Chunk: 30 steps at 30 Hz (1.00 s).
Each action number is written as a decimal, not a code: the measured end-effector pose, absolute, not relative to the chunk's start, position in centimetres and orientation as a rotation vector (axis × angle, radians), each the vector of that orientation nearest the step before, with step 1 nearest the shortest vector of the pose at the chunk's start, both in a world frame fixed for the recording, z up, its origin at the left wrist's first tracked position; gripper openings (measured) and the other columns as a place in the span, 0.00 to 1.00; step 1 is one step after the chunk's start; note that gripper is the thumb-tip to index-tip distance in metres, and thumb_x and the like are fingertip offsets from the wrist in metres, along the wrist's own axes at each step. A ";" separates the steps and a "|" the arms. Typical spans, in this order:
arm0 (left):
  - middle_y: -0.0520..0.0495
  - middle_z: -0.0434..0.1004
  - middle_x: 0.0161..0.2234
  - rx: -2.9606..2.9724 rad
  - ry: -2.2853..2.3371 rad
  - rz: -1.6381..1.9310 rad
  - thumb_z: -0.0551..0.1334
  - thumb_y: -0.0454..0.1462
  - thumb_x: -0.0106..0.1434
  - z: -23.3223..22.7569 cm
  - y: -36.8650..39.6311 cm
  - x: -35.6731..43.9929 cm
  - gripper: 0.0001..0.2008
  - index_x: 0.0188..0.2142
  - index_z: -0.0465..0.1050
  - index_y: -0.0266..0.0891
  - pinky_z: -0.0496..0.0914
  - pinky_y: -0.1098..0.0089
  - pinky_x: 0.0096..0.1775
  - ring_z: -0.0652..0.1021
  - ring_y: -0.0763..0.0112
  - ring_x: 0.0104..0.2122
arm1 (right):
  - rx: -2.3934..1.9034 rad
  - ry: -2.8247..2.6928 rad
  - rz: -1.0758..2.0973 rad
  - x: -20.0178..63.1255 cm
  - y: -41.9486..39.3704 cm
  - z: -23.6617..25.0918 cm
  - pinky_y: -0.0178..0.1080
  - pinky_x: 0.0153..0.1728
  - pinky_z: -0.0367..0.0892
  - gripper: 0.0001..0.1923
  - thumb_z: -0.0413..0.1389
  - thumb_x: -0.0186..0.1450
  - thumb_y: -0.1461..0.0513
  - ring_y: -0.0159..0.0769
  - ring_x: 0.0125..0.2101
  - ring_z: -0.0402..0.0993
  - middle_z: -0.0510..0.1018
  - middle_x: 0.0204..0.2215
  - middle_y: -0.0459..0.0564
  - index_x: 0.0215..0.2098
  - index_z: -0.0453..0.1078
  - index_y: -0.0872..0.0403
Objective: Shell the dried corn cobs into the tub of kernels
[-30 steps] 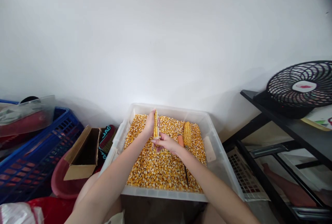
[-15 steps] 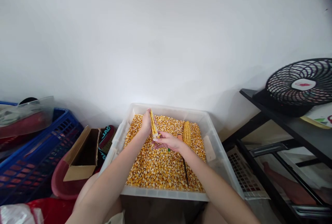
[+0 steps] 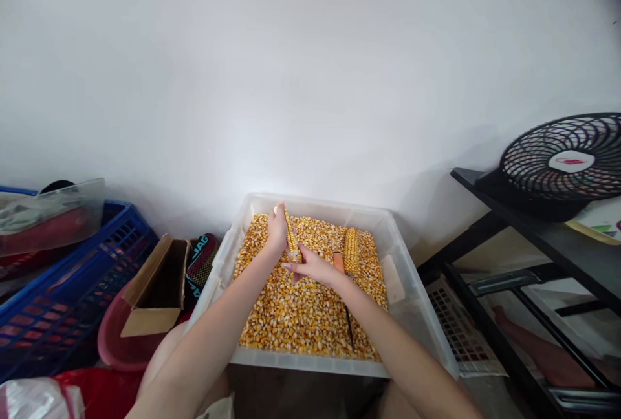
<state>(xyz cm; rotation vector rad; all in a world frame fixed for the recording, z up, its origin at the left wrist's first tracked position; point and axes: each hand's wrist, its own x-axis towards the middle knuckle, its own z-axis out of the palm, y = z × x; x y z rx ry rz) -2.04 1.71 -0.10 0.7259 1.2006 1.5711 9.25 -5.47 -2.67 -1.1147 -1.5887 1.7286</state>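
My left hand (image 3: 276, 233) grips the upper part of a corn cob (image 3: 290, 236) that still bears yellow kernels, held over a clear plastic bin (image 3: 417, 315). My right hand (image 3: 310, 267) closes around the cob's lower end, fingers curled at its base. Loose corn kernels (image 3: 301, 315) fill the bin beneath both hands. A second, whole corn cob (image 3: 350, 249) lies on the kernels to the right, next to an orange-handled tool (image 3: 338, 262) with a dark shaft.
An open cardboard box (image 3: 155, 286), a red basin (image 3: 114, 348) and a blue crate (image 3: 58, 302) stand to the left. A black shelf (image 3: 543, 225) with a black fan (image 3: 563, 163) is on the right. A white wall rises behind the bin.
The cob has tilted, its top leaning left, while my left hand shifted slightly along it. My right hand stays at the cob's lower end.
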 end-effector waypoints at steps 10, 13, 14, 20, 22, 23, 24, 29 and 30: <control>0.58 0.56 0.15 0.628 1.191 1.562 0.57 0.51 0.55 0.2 1.4 -1.9 0.17 0.27 0.58 0.40 0.58 0.74 0.16 0.63 0.76 0.13 | -1.301 -1.573 1.507 8.3 -6.0 -3.1 0.32 0.19 0.61 0.19 0.60 0.53 0.56 0.28 0.16 0.64 0.69 0.20 0.41 0.39 0.62 0.53; 0.58 0.56 0.15 0.628 1.172 1.572 0.57 0.51 0.55 0.3 1.4 -1.9 0.17 0.27 0.57 0.40 0.59 0.74 0.16 0.63 0.77 0.12 | -1.274 -1.632 1.482 8.2 -6.1 -3.3 0.31 0.19 0.61 0.26 0.63 0.49 0.57 0.28 0.18 0.65 0.70 0.23 0.41 0.43 0.61 0.52; 0.58 0.56 0.15 0.624 1.171 1.576 0.57 0.51 0.55 0.3 1.5 -2.0 0.17 0.26 0.57 0.40 0.59 0.74 0.16 0.63 0.77 0.12 | -1.237 -1.605 1.529 8.3 -6.0 -3.3 0.32 0.20 0.63 0.26 0.63 0.50 0.55 0.28 0.19 0.66 0.71 0.24 0.42 0.43 0.61 0.51; 0.58 0.58 0.15 0.602 1.159 1.555 0.56 0.54 0.54 0.0 1.8 -2.2 0.19 0.27 0.57 0.41 0.58 0.74 0.15 0.64 0.77 0.12 | -1.220 -1.462 1.628 8.6 -5.3 -3.7 0.33 0.23 0.66 0.22 0.57 0.55 0.52 0.29 0.21 0.67 0.69 0.23 0.43 0.44 0.61 0.54; 0.58 0.59 0.15 0.606 1.150 1.556 0.55 0.54 0.54 0.0 1.8 -2.3 0.19 0.27 0.57 0.41 0.59 0.75 0.15 0.64 0.77 0.12 | -1.176 -1.516 1.631 8.7 -5.3 -3.8 0.33 0.24 0.67 0.28 0.62 0.51 0.55 0.29 0.23 0.68 0.70 0.26 0.43 0.47 0.59 0.52; 0.58 0.59 0.15 0.604 1.148 1.559 0.55 0.54 0.55 0.0 1.8 -2.3 0.19 0.28 0.57 0.41 0.59 0.74 0.15 0.64 0.77 0.12 | -1.164 -1.529 1.635 8.8 -5.4 -3.8 0.33 0.24 0.67 0.30 0.62 0.50 0.55 0.30 0.24 0.69 0.70 0.27 0.43 0.48 0.59 0.51; 0.57 0.60 0.15 0.604 1.149 1.567 0.54 0.54 0.55 0.1 1.8 -2.3 0.19 0.28 0.57 0.41 0.59 0.74 0.15 0.64 0.76 0.12 | -1.168 -1.533 1.633 8.7 -5.4 -3.8 0.34 0.23 0.67 0.30 0.62 0.51 0.54 0.30 0.24 0.69 0.70 0.27 0.43 0.48 0.58 0.51; 0.57 0.59 0.15 0.658 1.163 1.594 0.54 0.53 0.56 0.3 1.4 -2.1 0.18 0.27 0.57 0.41 0.58 0.74 0.15 0.64 0.76 0.12 | -1.280 -1.532 1.518 8.1 -5.5 -3.7 0.33 0.17 0.63 0.18 0.56 0.56 0.52 0.29 0.16 0.64 0.66 0.18 0.40 0.40 0.60 0.53; 0.58 0.58 0.15 0.675 1.158 1.599 0.54 0.53 0.56 0.4 1.3 -2.1 0.18 0.26 0.57 0.41 0.58 0.74 0.15 0.64 0.76 0.12 | -1.280 -1.531 1.503 8.0 -5.6 -3.7 0.33 0.17 0.62 0.17 0.56 0.56 0.53 0.28 0.15 0.63 0.65 0.17 0.40 0.39 0.61 0.52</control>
